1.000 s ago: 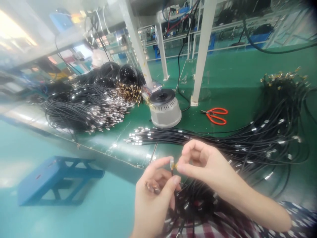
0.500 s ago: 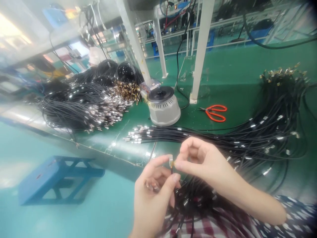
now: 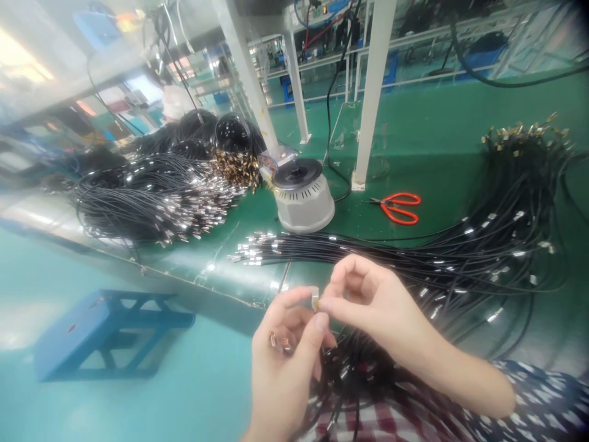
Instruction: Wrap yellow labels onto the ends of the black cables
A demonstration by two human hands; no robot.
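Between my hands is the end of a black cable with a small gold connector and a whitish, clear tab or label beside it. My left hand is closed round the cable just below the connector, and the copper-coloured ends of other cables poke out of its curled fingers. Thumb and forefinger of my right hand pinch at the connector from the right. More black cables lie in a heap on my lap below, over a checked cloth.
A long bundle of black cables crosses the green table. Behind it are a grey round dispenser and red-handled scissors. Coiled cables are piled at left. White posts rise from the table; a blue stool stands on the floor.
My right hand has shifted slightly left, with its fingertips closer over the connector. My left thumb has moved up a little towards it.
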